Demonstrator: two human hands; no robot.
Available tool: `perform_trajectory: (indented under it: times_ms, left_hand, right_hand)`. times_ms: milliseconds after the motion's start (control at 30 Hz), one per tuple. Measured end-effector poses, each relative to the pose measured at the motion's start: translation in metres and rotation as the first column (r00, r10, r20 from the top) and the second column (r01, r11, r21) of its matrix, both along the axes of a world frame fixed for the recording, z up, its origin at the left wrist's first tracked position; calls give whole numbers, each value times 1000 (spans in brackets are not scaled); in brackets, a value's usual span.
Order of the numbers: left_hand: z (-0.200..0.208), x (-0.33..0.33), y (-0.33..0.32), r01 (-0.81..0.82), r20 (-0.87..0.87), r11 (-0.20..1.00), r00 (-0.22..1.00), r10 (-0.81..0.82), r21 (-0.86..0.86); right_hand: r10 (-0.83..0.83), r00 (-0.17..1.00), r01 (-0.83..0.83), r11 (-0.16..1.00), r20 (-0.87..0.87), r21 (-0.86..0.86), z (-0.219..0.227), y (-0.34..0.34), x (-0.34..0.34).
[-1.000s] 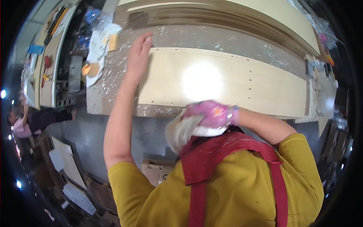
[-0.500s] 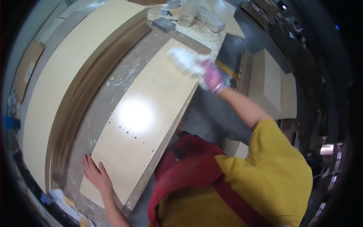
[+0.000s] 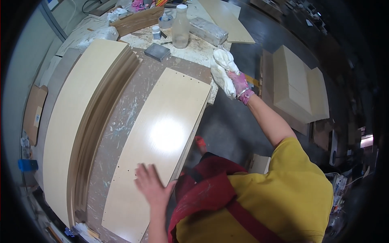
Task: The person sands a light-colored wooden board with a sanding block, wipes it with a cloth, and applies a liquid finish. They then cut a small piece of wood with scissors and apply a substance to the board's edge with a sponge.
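Note:
A pale, glossy wooden panel (image 3: 150, 121) with small drilled holes lies lengthwise on the workbench (image 3: 115, 133), a bright light reflected in its surface. My left hand (image 3: 154, 188) is bare and open, its fingers spread over the panel's lower right part; whether it touches the wood I cannot tell. My right hand (image 3: 240, 84), in a pink and white glove, grips a bunched white cloth (image 3: 223, 73). Hand and cloth are off the panel, beyond its far right corner and over the bench's edge.
Left of the panel stands a stack of curved wooden panels (image 3: 77, 113). Toward the back are a grey block (image 3: 157, 52), a cloudy plastic bottle (image 3: 181, 28), a small white jar (image 3: 156, 33) and a wrapped bar (image 3: 208, 30). An open cardboard box (image 3: 291, 81) stands at right.
My right hand has carried the cloth off the panel to the right. My left hand has gone from the panel's left edge toward its right side. The view has shifted.

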State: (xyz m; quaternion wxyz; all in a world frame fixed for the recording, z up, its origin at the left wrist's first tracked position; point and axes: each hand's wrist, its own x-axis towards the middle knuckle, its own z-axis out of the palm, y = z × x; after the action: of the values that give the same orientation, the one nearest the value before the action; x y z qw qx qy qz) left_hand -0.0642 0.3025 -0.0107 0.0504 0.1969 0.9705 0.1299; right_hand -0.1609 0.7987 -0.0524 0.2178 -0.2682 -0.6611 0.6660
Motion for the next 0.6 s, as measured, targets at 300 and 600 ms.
perform_trajectory:
  times_ms: [300,600]
  left_hand:
    - [-9,54,55,-142,39,975,988,151,-169]
    - [113,26,4,-116,-35,993,993,117,32]
  right_hand:
    - [131,987,-151,950,-90,-275,-1,28,-21]
    - [6,996,-45,905,-94,-422,37,68,-34]
